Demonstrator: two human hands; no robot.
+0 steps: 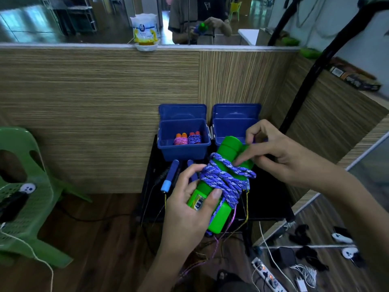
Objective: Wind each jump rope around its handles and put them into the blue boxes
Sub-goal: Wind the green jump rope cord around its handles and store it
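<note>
Behind both hands, blue boxes (235, 125) touch the wall; left hand (189, 205) grips green handles (221, 175).

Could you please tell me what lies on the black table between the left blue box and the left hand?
In the head view, two blue handles lie between the left box and the left hand.

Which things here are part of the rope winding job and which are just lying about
Part of the job:
green-handled rope, held by left hand and right hand
left blue box with two wound ropes
right blue box
blue-handled rope

Lying about:
green chair
power strip
tub on the ledge
</note>
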